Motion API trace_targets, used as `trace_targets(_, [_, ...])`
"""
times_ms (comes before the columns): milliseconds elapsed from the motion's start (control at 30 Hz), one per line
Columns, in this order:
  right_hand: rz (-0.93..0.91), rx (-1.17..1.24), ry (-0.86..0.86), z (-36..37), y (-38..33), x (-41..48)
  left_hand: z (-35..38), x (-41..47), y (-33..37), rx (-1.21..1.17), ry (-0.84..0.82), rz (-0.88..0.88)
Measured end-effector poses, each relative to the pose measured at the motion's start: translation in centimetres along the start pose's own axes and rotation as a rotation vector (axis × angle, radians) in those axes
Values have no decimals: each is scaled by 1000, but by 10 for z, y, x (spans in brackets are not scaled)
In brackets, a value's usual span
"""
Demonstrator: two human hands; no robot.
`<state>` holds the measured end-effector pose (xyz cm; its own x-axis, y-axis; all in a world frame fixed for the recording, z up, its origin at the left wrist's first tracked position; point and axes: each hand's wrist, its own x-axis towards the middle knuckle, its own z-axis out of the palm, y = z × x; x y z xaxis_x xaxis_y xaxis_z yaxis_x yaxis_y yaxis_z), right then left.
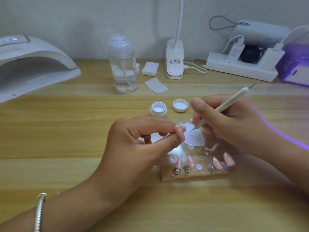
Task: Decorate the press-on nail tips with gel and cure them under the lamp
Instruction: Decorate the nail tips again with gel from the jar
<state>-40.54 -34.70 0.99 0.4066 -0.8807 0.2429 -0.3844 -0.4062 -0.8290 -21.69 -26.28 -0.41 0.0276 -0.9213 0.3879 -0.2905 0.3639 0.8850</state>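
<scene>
My left hand pinches a pink nail tip with white dots between thumb and fingers. My right hand grips a white dotting tool like a pen, its metal point just right of the held tip, over a glossy clear palette smeared with white gel. An open jar of white gel and its cap stand behind. In front, a clear holder carries several pink nail tips on metal stands. The white curing lamp sits at the far left.
A clear pump bottle with liquid, white wipe pads and a desk lamp base stand at the back. A power strip with chargers and a purple-lit device fill the back right. A silver bracelet circles my left wrist.
</scene>
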Motion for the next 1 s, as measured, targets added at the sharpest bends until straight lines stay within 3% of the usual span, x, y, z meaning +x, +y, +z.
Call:
trace_targets(467, [-8,-93,35,3,4,0,0,0,2,-25,27,-35])
trace_targets(733, [-241,171,278,0,-28,-12,1,0,-2,-47,-13,-28])
trace_targets(1000, [-244,319,169,14,-44,-29,3,1,1,-63,-35,-1])
